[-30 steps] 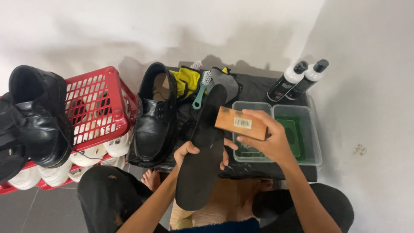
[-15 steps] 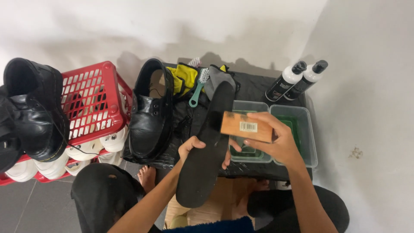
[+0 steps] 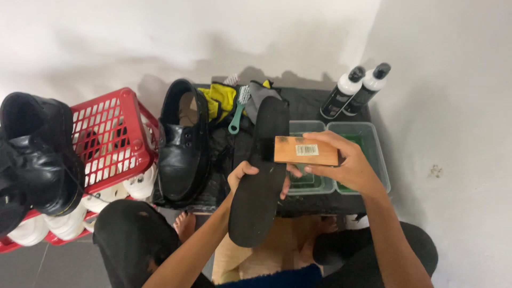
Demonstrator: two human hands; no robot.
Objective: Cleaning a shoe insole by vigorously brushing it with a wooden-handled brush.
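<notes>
At the centre of the frame the left hand (image 3: 246,176) holds a long black insole (image 3: 264,170) from beneath, its grip curled around the insole's middle with the thumb on the left edge and fingertips showing at the right edge. The insole runs steeply from the lower centre up toward the upper middle, tilted slightly right. The right hand (image 3: 346,165) grasps a wooden-backed brush (image 3: 306,150), grip closed over its far side and end, and the brush lies across the insole's right edge, touching it. Behind the hands a low black tabletop (image 3: 309,109) carries a black leather shoe (image 3: 181,149) at its left, a yellow cloth (image 3: 220,100) and a teal-handled small brush (image 3: 238,113) near the top, and two clear plastic tubs (image 3: 368,140) with green contents at the right, partly under the right hand. Two black bottles with white collars (image 3: 354,90) stand leaning at the upper right against the wall. At the left of the frame a red plastic basket (image 3: 112,138) sits over white soles, with black boots (image 3: 34,154) at the far left edge. The person's knees in black fill the bottom.
</notes>
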